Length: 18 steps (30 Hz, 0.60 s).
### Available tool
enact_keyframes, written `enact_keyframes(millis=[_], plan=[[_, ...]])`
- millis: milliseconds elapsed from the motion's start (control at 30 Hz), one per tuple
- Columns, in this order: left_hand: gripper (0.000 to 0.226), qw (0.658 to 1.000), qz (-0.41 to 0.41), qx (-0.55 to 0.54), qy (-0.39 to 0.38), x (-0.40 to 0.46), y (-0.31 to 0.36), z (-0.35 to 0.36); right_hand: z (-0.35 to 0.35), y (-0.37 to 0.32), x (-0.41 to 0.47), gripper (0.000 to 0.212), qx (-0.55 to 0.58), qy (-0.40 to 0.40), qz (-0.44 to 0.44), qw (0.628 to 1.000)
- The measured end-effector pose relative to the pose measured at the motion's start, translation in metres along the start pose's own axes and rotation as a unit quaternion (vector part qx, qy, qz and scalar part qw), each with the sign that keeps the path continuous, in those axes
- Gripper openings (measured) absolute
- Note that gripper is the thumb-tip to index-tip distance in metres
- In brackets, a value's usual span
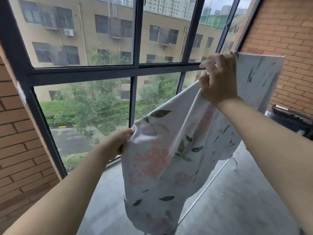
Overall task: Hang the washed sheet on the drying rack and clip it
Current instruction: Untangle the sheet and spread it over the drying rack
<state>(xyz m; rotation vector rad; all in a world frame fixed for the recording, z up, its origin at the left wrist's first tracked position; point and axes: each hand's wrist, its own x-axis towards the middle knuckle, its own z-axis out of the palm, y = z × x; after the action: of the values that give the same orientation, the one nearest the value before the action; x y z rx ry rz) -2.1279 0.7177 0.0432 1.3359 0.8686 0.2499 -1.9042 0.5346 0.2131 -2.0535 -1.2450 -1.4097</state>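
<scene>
Brick wall (20, 133), far left: red-brown, running beside the window.
Window (135, 68): dark-framed panes; a tan building, trees and a wet road lie beyond the glass.
My left hand (118, 141): lower centre, the grip clenched on the sheet's left edge, cloth bunched between thumb and fingers.
Sheet (152, 167): pale, printed with pink blossoms and green leaves. It is held up in the air between both hands, in front of the window, and its lower part hangs toward the grey floor (237, 209).
Drying rack (206, 184): only a thin pale bar and a foot show, behind and below the sheet.
My right hand (218, 78): raised higher, the grip grasping a gathered fold of the sheet's upper edge.
Dark object (291, 119): right edge, unclear.
</scene>
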Motion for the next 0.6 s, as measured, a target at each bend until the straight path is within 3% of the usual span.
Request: enact_keyframes(millis=[133,167,267,367,533,600], plan=[[0.045,0.985,0.095,0.033,0.14,0.017,-0.029,-0.001,0.004,-0.05,-0.049,0.034,0.013,0.015,0.028,0.999],[0.04,0.98,0.138,0.047,0.137,0.019,-0.033,-0.006,0.005,-0.067,-0.065,0.038,0.034,0.006,0.028,0.999],[0.01,0.96,0.274,-0.043,-0.03,0.025,-0.032,-0.02,0.011,-0.123,-0.117,0.045,0.065,-0.029,0.016,0.997],[0.033,0.926,0.344,-0.067,-0.138,0.024,-0.009,-0.028,0.018,-0.176,-0.16,0.052,0.094,-0.06,0.062,0.992],[0.025,0.906,0.332,-0.07,-0.252,0.014,0.03,-0.039,0.042,-0.261,-0.191,0.102,0.037,-0.163,0.215,0.962],[0.03,0.899,0.309,-0.066,-0.302,0.008,0.038,-0.046,0.05,-0.281,-0.183,0.111,-0.012,-0.173,0.261,0.95]])
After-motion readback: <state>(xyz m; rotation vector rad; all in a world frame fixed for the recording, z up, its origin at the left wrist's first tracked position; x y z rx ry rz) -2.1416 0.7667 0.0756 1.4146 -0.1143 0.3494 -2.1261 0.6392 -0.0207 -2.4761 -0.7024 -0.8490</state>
